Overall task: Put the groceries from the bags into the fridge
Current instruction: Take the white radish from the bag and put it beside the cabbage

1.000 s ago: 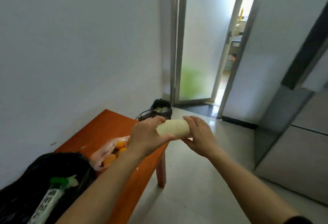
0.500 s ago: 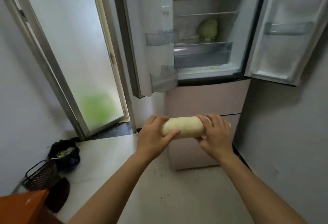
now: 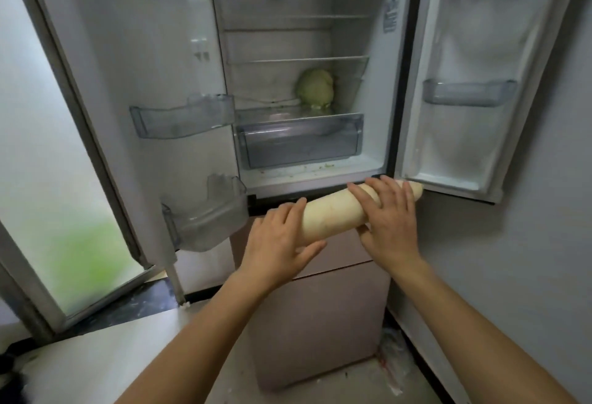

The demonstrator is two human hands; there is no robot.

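Grey plaster wall (image 3: pixel 531 269) fills the right of the view and a frosted glass door (image 3: pixel 45 160) in a metal frame stands at the left, with a pale floor (image 3: pixel 96 368) below. Between them stands the fridge (image 3: pixel 376 121), both upper doors swung wide open. Its left door (image 3: pixel 144 44) carries two clear bins, an upper bin (image 3: pixel 182 116) and a lower bin (image 3: pixel 208 216); its right door (image 3: pixel 477 32) carries a clear bin (image 3: pixel 469 93) at about mid-height. Inside, wire-edged shelves run across the compartment, and a pale green cabbage (image 3: pixel 315 89) sits at the back right of the lowest shelf, directly above a clear crisper drawer (image 3: pixel 301 144) that is pushed in. Small green scraps lie on the ledge in front of that drawer. Under the open compartment are pinkish lower drawers (image 3: pixel 320 310), closed. A long white radish (image 3: pixel 333 215) is held in the air in front of the fridge, just below the bottom lip of the open compartment and outside it, lying nearly level with its right end a little higher and reaching toward the lower corner of the right door. The left hand (image 3: pixel 280 241) holds its near left end, fingers laid over the top and thumb underneath. The right hand (image 3: pixel 389 222) grips it farther along, fingers draped over the top and thumb tucked below. Both forearms are bare and reach forward from the bottom of the view.
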